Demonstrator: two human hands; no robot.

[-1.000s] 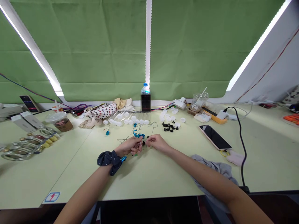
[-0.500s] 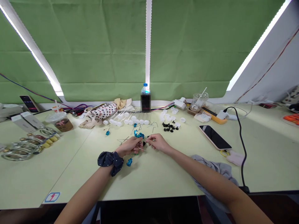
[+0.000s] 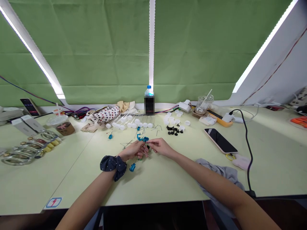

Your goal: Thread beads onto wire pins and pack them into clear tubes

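Note:
My left hand (image 3: pixel 134 150) is closed around several thin metal wires (image 3: pixel 146 154), which poke out past its fingertips. Its thumb and forefinger pinch at a spot too small to make out. My right hand (image 3: pixel 161 147) is closed in a pinch right beside those fingertips; whatever it grips is tiny and partly hidden. Just beyond the hands sits a cluster of blue plastic parts (image 3: pixel 143 139). Another blue part (image 3: pixel 132 167) with a thin stem shows below my left hand. A small dark piece (image 3: pixel 148 147) appears between the two hands.
White round caps (image 3: pixel 137 121) on clear tubes lie behind the hands, with bent metal pins (image 3: pixel 157 127) nearby. Black plugs (image 3: pixel 174 131) and loose white caps (image 3: pixel 172 119) are to the right. Farther right lies a phone (image 3: pixel 220 141); a drink cup (image 3: pixel 63 125) stands left.
My right hand has shifted slightly left, so its fingertips now meet those of my left hand. My left hand has stayed almost in place.

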